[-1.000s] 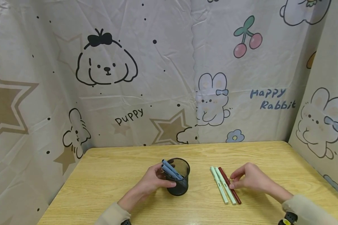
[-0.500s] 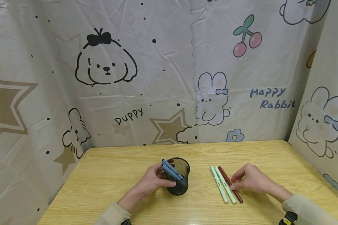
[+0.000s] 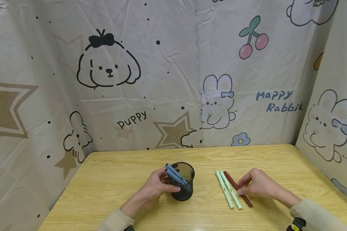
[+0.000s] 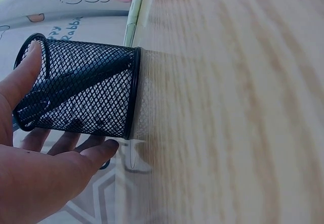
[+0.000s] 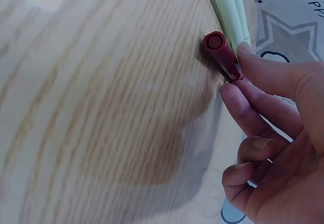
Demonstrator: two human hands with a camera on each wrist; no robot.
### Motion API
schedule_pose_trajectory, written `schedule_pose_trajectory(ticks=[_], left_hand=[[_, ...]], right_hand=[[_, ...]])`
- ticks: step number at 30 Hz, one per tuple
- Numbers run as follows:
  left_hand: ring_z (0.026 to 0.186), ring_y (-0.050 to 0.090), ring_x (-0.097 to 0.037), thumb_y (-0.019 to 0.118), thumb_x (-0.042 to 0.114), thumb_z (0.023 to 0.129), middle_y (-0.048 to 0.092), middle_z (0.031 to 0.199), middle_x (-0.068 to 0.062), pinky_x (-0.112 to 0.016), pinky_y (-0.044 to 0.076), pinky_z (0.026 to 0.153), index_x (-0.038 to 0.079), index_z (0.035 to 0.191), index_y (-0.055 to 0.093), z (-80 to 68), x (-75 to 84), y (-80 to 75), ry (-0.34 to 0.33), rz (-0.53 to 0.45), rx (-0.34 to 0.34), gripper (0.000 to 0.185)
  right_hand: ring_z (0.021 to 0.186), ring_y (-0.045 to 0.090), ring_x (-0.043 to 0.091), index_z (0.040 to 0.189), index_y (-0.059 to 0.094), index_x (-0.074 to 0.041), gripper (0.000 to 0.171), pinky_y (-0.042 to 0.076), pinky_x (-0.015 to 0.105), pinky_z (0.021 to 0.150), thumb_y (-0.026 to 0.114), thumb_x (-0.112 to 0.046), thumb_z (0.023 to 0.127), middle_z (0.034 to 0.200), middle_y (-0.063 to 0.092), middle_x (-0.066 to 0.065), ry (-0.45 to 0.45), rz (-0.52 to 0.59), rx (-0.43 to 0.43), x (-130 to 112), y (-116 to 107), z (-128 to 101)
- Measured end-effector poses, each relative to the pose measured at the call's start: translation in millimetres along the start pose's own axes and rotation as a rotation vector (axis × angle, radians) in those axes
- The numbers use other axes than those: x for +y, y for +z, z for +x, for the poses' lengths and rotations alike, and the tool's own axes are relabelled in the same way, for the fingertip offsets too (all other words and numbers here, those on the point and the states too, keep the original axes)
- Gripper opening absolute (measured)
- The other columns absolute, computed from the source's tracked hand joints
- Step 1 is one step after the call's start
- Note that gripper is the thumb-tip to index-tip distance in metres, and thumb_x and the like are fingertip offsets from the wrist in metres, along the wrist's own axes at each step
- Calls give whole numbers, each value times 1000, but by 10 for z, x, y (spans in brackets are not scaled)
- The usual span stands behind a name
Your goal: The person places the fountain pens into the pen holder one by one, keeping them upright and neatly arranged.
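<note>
Red pen [image 3: 237, 189] lies on the bench [image 3: 110, 189] beside two green pens [image 3: 227, 190]. Right hand [image 3: 255, 186] pinches its barrel mid-length. Judged light, rigid, smooth; prone to rolling. Left hand [image 3: 154, 187] wraps the mesh pen cup [image 3: 183, 181].

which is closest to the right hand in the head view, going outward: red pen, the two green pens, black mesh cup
1. red pen: pinched in the right hand at its fingertips, its end still on the table.
2. two green pens: lying side by side just left of the red pen; too close to rank apart.
3. black mesh cup: farthest, left of the pens, gripped by the left hand.
</note>
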State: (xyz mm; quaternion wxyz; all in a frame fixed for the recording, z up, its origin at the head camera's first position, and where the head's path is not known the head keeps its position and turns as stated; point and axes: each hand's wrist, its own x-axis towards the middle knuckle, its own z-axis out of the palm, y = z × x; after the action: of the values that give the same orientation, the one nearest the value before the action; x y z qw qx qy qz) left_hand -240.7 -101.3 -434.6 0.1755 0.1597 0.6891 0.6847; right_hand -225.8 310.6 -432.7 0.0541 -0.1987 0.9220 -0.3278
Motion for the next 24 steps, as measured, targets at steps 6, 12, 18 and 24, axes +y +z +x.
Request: schedule_pose_trajectory(ticks=[6, 12, 18, 24], left_hand=[[119, 65, -27, 88, -3, 83, 68, 126, -9, -39, 51, 104, 1, 151, 54, -3, 5, 4, -4, 8, 10, 76], [128, 61, -31, 87, -4, 83, 57, 147, -22, -38, 49, 106, 1, 156, 48, -4, -6, 4, 16, -8, -8, 82], [135, 56, -35, 86, -2, 85, 49, 156, -24, -38, 48, 108, 2, 158, 46, 4, -10, -2, 22, -12, -23, 84], [135, 56, -36, 87, -1, 85, 50, 155, -24, -40, 47, 109, 3, 158, 47, 8, -16, -2, 22, -12, -23, 84]], right_hand=[[74, 61, 4, 92, 84, -10, 19, 51, 27, 70, 94, -20, 80, 75, 71, -11, 11, -9, -5, 19, -12, -16], [72, 59, 6, 93, 84, -10, 17, 48, 26, 67, 93, -19, 81, 78, 72, -11, 20, -22, -24, 18, -48, -18], [74, 62, 7, 95, 84, -10, 18, 50, 27, 69, 92, -19, 82, 80, 73, -10, 27, -23, -34, 37, -76, -20], [74, 59, 10, 98, 83, -7, 22, 48, 26, 67, 92, -20, 83, 80, 71, -8, 56, 17, -33, 59, -76, -18]])
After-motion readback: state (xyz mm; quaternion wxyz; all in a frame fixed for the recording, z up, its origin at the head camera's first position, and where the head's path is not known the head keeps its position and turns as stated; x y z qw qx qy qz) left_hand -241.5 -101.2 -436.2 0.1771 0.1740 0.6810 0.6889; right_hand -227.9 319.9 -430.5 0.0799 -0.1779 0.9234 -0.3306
